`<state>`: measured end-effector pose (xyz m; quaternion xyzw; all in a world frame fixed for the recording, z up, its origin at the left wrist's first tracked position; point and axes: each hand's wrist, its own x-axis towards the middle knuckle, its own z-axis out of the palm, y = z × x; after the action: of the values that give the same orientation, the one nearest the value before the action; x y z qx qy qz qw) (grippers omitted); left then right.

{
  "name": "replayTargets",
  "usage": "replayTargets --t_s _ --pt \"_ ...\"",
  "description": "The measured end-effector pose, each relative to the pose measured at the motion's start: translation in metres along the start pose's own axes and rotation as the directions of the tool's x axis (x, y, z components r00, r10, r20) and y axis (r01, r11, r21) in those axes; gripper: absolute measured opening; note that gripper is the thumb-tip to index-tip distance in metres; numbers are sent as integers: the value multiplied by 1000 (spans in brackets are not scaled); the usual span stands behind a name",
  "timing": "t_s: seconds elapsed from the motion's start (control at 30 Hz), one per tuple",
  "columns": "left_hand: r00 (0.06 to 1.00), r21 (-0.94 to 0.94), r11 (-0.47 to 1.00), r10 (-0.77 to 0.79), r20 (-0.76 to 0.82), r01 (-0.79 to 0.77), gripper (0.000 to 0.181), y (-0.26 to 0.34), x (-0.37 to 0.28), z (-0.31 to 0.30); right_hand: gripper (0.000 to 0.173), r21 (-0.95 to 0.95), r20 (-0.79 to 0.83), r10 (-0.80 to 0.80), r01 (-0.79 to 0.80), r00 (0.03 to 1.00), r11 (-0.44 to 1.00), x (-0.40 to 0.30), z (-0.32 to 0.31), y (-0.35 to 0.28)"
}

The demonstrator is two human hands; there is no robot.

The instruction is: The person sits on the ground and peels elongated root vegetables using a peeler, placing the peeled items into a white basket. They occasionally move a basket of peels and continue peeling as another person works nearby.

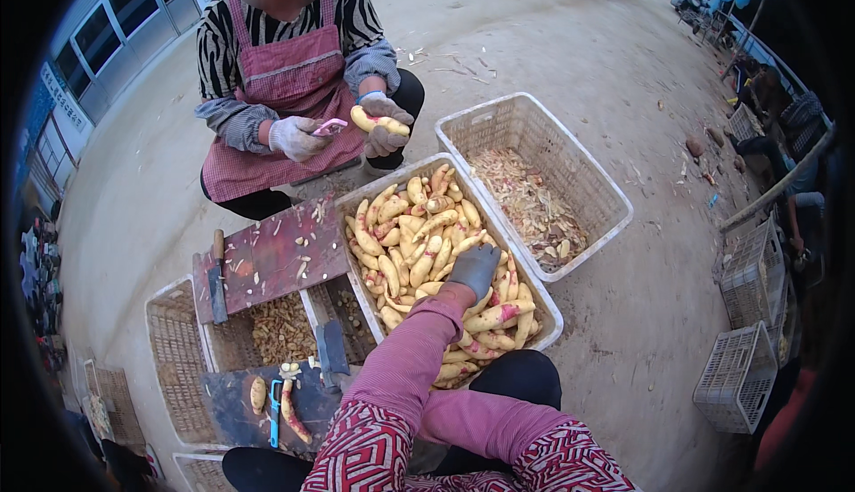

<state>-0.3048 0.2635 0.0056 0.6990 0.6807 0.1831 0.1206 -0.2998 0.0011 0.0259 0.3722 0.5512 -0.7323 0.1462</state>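
Observation:
In a dark grey glove, my left hand reaches into a plastic crate heaped with peeled sweet potatoes, some with pink skin patches. It rests on the pile; its fingertips are partly hidden, so a grip cannot be made out. My right forearm passes beneath my left sleeve, and the right hand is out of sight behind it. To the lower left, a dark board bears a blue peeler, a short sweet potato, a longer one with red skin, and a broad blade.
Across from me a co-worker holds a sweet potato and a pink peeler. A crate of peelings adjoins mine. A cleaver lies on a reddish board, above crates with cut pieces. More crates stand right.

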Motion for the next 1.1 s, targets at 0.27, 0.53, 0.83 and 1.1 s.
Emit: replayTargets --t_s 0.27,0.53,0.83,1.1 --pt "959 -72 968 -249 -139 241 11 -4 15 12 35 16 58 117 -118 991 993 1 -1 -18" --pt "963 -895 399 -251 102 199 43 -19 -36 -70 31 -90 117 -125 136 985 987 13 -3 18" --pt "841 -914 -367 -538 54 -176 49 -60 -272 -186 22 134 -81 -390 398 917 908 19 -24 -12" --pt "491 -997 75 -870 -52 26 52 -33 -421 -168 19 -658 15 -827 629 562 415 -46 -9 -83"
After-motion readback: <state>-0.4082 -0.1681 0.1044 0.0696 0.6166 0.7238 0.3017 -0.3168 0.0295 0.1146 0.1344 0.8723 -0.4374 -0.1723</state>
